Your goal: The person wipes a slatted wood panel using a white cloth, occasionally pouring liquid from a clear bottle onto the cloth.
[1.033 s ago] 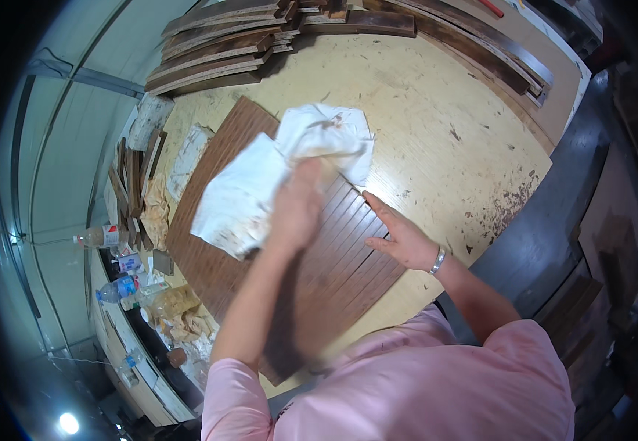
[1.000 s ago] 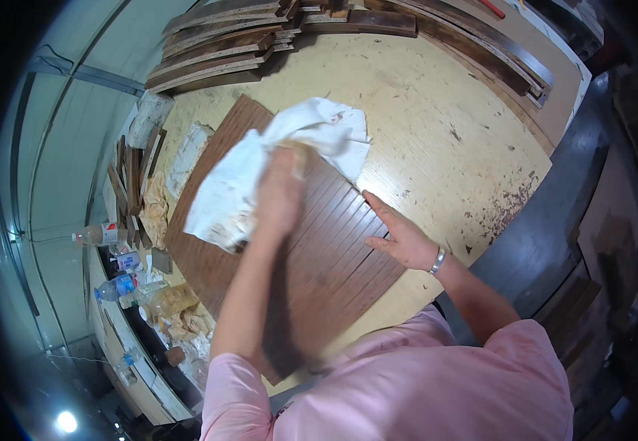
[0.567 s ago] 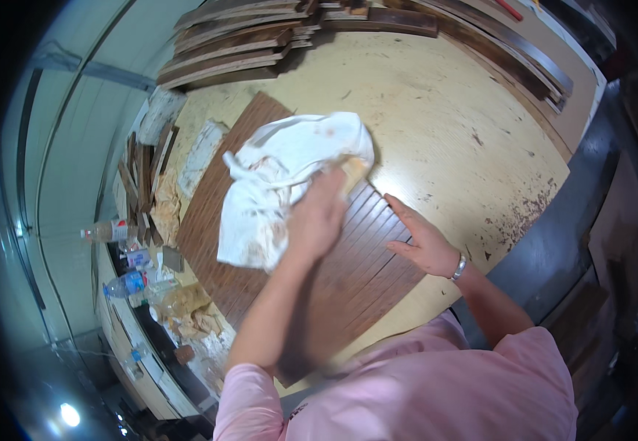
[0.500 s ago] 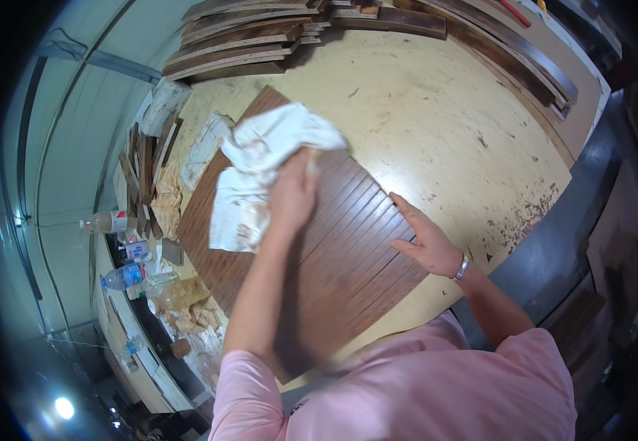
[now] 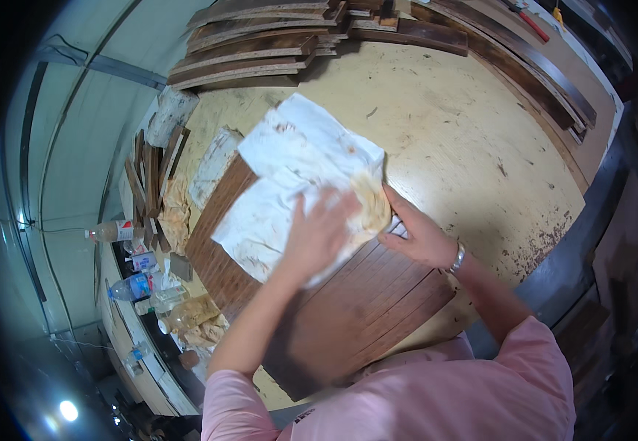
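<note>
Hands: left hand [image 5: 320,234], blurred, spread on white cloth [image 5: 311,143]; right hand [image 5: 423,239] at the edge of brown board [image 5: 348,327], thumb apart from fingers.
Bench [image 5: 473,132]: pale, flecked dark.
Board: grooved, on the bench, partly covered.
Cloth: stained, rumpled, over the board's far part.
Bracelet [image 5: 458,257]: silvery, right wrist.

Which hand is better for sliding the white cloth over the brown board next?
Probably the left hand: it is on the stained white cloth, over the grooved wooden panel. The right hand is at the panel's edge, better placed for steadying it.
</note>
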The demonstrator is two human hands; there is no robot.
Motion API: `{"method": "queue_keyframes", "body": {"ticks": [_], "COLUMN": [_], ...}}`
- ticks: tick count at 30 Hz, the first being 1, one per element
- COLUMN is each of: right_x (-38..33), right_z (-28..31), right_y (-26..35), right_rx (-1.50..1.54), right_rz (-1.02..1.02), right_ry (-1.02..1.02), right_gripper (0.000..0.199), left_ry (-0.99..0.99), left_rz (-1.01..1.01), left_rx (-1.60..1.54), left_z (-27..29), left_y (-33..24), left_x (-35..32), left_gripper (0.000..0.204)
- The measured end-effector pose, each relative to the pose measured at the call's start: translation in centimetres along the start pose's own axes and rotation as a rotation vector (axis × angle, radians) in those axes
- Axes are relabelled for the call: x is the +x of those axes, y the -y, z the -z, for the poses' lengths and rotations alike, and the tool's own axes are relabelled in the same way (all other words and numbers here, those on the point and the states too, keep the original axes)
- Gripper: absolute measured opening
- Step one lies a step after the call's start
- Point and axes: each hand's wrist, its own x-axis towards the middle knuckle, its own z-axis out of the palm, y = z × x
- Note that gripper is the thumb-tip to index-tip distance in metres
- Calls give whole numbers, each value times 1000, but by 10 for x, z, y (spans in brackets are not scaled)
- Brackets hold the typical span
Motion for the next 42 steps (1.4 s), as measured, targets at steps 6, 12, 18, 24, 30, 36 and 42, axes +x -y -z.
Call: {"method": "queue_keyframes", "body": {"ticks": [6,12,18,24,30,36,42], "right_x": [27,63,184,290,292,287,292], "right_z": [-14,5,9,-24,-35,-39,-43], "right_y": [-20,-42,-48,-60,-66,-63,-70], "right_rx": [-39,261,327,403,229,215,160], "right_rz": [-116,-223,-128,-84,-53,-99,-26], "right_ry": [67,-4,81,73,137,145,66], "right_gripper": [76,61,61,69,61,57,51], "left_ry": [-339,-385,-1044,-954,-90,-384,-233], "left_rz": [413,187,962,838,292,540,21], "left_rx": [73,-167,-1001,-1092,42,50,-173], "left_z": [-2,-20,-4,64,1,2,-5], "left_y": [72,10,72,51,51,142,14], "left_x": [44,-41,-167,-134,-31,10,7], "left_gripper": [41,38,32,42,64,55,49]}}
